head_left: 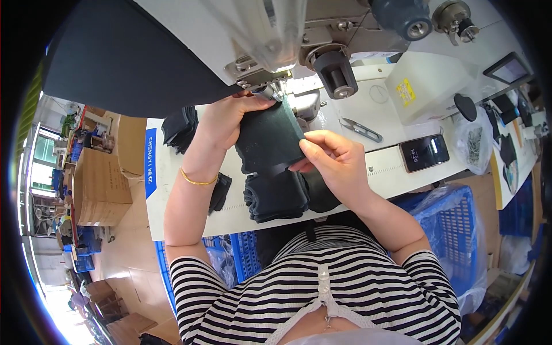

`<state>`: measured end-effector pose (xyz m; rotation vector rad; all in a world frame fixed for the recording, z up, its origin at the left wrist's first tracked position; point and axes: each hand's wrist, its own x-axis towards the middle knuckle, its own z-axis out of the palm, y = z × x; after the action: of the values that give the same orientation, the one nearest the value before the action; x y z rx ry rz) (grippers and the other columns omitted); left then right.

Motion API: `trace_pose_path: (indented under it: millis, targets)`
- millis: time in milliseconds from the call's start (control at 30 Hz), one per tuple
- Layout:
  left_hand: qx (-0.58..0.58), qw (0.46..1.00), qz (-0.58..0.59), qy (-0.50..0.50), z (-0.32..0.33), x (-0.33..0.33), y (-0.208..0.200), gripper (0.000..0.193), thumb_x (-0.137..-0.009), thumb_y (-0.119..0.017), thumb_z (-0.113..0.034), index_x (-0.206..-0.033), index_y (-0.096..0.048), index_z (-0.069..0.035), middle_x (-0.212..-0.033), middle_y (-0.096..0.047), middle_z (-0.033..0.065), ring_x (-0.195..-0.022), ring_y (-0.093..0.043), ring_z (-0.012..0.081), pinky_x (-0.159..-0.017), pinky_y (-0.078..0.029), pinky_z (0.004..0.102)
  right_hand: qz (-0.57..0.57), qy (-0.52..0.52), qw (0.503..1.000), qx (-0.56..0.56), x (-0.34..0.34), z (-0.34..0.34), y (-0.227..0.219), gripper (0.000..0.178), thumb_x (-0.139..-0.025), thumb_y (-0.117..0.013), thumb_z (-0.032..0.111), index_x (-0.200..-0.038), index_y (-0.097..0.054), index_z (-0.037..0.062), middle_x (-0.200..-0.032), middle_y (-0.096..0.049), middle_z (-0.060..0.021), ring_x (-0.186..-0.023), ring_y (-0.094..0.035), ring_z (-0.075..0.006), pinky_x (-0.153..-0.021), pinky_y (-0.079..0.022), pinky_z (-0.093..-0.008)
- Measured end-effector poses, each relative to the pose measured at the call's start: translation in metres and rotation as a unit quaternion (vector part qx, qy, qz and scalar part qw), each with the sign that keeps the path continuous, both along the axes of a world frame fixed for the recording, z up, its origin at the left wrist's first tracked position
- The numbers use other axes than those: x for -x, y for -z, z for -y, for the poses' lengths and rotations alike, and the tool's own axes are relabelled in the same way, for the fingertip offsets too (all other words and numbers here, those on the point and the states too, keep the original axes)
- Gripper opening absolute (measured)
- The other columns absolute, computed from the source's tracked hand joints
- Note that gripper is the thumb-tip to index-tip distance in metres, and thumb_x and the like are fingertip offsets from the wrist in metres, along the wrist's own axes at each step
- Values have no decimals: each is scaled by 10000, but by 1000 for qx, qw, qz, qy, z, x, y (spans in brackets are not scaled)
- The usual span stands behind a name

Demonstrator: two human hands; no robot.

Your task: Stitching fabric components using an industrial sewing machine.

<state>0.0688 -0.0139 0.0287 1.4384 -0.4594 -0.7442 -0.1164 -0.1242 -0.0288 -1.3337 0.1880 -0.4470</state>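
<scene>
A dark green-black fabric piece [268, 136] is stretched between my two hands under the needle area of a white sewing machine [259, 77]. My left hand [227, 121] grips its upper left edge, with the fingertips close to the presser foot [278, 92]. Thumb and fingers of my right hand [335, 160] pinch the lower right edge. Just below the held piece, a stack of similar dark fabric pieces [277, 198] lies on the white table [385, 184]. The fingers of my left hand beneath the cloth are partly hidden.
Thread snips [361, 130] and a phone [424, 153] lie to the right. More dark fabric stacks [180, 127] sit at left. A clear plastic bag [475, 144] stands at the far right. Blue crates [451, 227] are below the table edge, and cardboard boxes [102, 187] stand at left.
</scene>
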Motion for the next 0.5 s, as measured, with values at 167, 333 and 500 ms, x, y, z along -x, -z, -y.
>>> trace_pose_path:
  millis: [167,333,500]
  targets:
    - [4,998,-55,-26,6,-6,1,230,-792,-669,108,-1012,-678,43,-963,-701,113,-868,-677,208,-796,-568,311,7,6,1000,18,-6,2,0,204,-978,-591,89,-1099,-660,-60,-910,-714,-112,-778,-730,-188,-676,-582,-247]
    - [36,997,-64,-1,6,-32,19,271,-796,-649,127,-1046,-671,26,-1001,-695,112,-889,-673,212,-801,-572,320,11,12,1000,-10,-12,1,-6,179,-970,-594,105,-1033,-678,-41,-842,-720,-80,-764,-716,-129,-692,-564,-239]
    - [69,995,73,-13,9,-31,17,280,-833,-646,94,-1087,-655,-24,-1070,-677,80,-957,-637,193,-852,-541,322,14,4,1000,-14,-21,6,-5,191,-978,-588,99,-1070,-669,-47,-887,-718,-95,-769,-720,-152,-692,-568,-246]
